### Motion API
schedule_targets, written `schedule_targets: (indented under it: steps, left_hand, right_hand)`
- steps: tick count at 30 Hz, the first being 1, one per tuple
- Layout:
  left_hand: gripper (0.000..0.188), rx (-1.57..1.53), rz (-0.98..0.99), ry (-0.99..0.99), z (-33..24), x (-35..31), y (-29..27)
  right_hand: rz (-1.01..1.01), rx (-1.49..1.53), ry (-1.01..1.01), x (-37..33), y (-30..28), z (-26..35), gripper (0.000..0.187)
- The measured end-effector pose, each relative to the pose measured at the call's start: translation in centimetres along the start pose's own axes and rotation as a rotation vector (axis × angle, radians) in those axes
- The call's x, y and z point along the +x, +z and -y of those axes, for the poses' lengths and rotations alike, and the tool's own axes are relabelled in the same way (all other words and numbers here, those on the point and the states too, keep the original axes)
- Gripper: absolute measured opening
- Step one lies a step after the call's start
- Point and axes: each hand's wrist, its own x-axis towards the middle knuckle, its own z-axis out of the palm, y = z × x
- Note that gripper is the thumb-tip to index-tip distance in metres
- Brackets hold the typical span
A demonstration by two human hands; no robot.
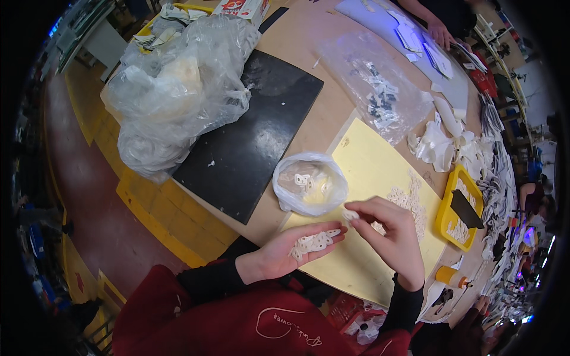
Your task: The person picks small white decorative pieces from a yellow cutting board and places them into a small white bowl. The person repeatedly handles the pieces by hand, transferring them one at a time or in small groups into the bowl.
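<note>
My left hand is palm up with its fingers stretched out. It cradles a heap of small flat cream-white pieces with holes. Just right of it, my right hand pinches a small white piece between thumb and fingertips. Beyond both hands stands a bowl-shaped container lined with a white plastic bag, with a few similar pieces inside. More loose pieces lie scattered on the yellow sheet, partly hidden behind my right hand.
A black board and a large clear plastic bag lie at the left. A yellow tray with a dark divider and an orange-yellow bottle are at the right. Farther back lies a bag of small parts; another person's hand works there.
</note>
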Motion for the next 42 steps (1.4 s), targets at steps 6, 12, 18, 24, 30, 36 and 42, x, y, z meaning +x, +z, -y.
schedule_targets:
  steps: [6,12,18,24,30,36,42]
  left_hand:
    - [0.049,0.019,0.007,-0.003,-0.1,-0.3,0.5]
    - [0.048,-0.013,0.011,-0.002,-0.3,-0.3,0.0]
    - [0.038,-0.054,-0.017,-0.044,0.2,0.5,-1.8]
    - [0.037,-0.096,-0.052,-0.062,0.8,0.6,-1.3]
    - [0.045,-0.058,-0.008,-0.077,0.1,0.3,-0.5]
    - [0.047,-0.002,-0.05,-0.059,-0.4,-1.0,-0.1]
    - [0.045,-0.028,-0.023,-0.067,-0.1,-0.6,-0.5]
  right_hand:
    - [-0.002,0.015,-0.095,3.7,0.8,0.6,0.025]
    - [-0.053,-0.073,-0.091,2.7,0.6,0.9,0.03]
    - [0.154,-0.205,-0.301,-1.6,2.1,-2.1,0.033]
    - [0.02,-0.258,-0.28,-1.6,2.3,-2.1,0.027]
    - [-0.158,-0.41,-0.417,3.7,3.8,-3.1,0.025]
    - [-0.17,-0.516,-0.322,5.0,5.5,-4.8,0.031]
    - [-0.182,-0.414,-0.247,4.5,5.9,-4.9,0.029]
